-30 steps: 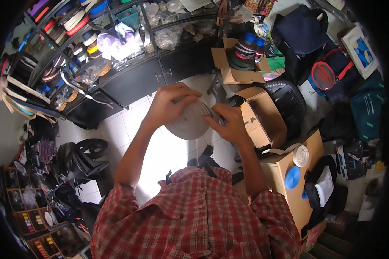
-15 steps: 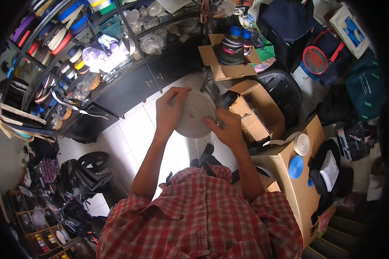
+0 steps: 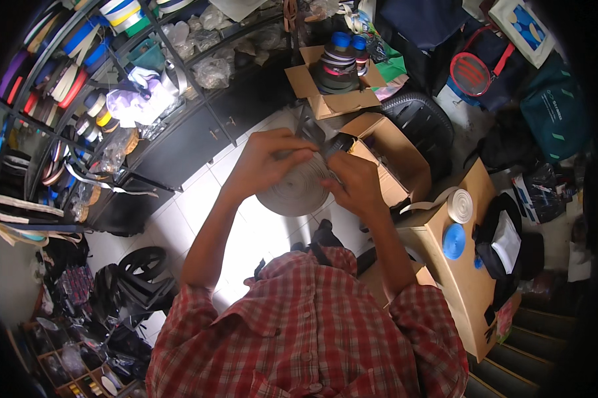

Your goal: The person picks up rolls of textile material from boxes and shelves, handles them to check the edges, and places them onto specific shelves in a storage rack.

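Note:
I hold a flat grey roll of webbing tape [image 3: 296,192] in front of my chest, above the white tiled floor. My left hand [image 3: 267,162] grips its upper left edge, fingers curled over the rim. My right hand [image 3: 354,182] pinches the right edge, where the loose end of the tape seems to lie. Both hands touch the roll. An open brown cardboard box [image 3: 392,159] sits just beyond my right hand.
A second open box [image 3: 339,83] holds stacked tape rolls with blue caps. Black shelves [image 3: 113,113] on the left carry many coloured rolls and bags. A cardboard surface [image 3: 468,265] at right bears a white tape roll [image 3: 459,205] and a blue disc [image 3: 453,241]. Bags crowd the right side.
Both hands and the grey roll have stayed together in front of me; my right hand has shifted along the roll's right edge. The view has tilted slightly.

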Available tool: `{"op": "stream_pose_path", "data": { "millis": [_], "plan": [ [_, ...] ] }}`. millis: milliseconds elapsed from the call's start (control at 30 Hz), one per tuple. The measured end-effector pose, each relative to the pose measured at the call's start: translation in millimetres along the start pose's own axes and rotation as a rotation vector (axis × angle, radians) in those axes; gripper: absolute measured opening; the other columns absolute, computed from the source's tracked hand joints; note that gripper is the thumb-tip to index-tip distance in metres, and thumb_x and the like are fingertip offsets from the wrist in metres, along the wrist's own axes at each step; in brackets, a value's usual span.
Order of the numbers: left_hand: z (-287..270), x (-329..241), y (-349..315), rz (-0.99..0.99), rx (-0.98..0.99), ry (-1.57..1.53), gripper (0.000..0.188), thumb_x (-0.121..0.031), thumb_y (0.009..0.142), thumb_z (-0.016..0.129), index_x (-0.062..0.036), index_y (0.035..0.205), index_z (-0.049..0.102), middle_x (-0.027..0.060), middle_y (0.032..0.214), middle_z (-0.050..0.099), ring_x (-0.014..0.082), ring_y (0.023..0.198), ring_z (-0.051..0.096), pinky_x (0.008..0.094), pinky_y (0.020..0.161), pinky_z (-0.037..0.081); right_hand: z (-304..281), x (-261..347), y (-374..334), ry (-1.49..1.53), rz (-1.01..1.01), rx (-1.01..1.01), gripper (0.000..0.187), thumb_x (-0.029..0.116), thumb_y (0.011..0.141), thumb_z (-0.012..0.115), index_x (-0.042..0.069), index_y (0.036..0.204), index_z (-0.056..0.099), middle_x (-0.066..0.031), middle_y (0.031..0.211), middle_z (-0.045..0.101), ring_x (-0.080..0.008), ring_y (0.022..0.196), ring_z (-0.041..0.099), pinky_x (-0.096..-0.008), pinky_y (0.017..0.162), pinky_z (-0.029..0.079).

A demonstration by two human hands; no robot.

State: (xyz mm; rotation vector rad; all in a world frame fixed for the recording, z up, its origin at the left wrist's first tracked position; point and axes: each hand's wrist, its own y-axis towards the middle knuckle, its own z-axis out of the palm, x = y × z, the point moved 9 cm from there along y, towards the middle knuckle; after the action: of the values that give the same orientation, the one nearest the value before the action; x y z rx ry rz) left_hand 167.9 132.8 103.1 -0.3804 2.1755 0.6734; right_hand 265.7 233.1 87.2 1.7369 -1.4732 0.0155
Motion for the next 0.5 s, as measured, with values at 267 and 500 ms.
{"op": "stream_pose_path", "data": {
  "millis": [267,500],
  "plan": [
    [-12,20,27,-0.131,-0.257,-0.08,0.015,-0.011,0.086,0.064,-0.0033,0.096,0.072,0.0088,0.082,0.067,0.0162,0.076,0.062,0.0282,0.073,0.046,-4,-20,-15,-0.114,-0.047,-0.025,0.032,0.027,0.068,0.079,0.004,0.073,0.057,-0.0092,0.075,0.057,-0.028,0.068,0.06,-0.0383,0.057,0.046],
    [19,23,74,-0.11,-0.282,-0.016,0.014,-0.008,0.086,0.062,-0.0027,0.094,0.072,0.0092,0.083,0.066,0.0167,0.077,0.062,0.0284,0.074,0.046,-40,-75,-24,0.041,0.128,-0.27,0.026,0.01,0.069,0.079,-0.001,0.068,0.056,-0.013,0.088,0.066,-0.0258,0.066,0.063,-0.0321,0.057,0.05]
  ]
}}
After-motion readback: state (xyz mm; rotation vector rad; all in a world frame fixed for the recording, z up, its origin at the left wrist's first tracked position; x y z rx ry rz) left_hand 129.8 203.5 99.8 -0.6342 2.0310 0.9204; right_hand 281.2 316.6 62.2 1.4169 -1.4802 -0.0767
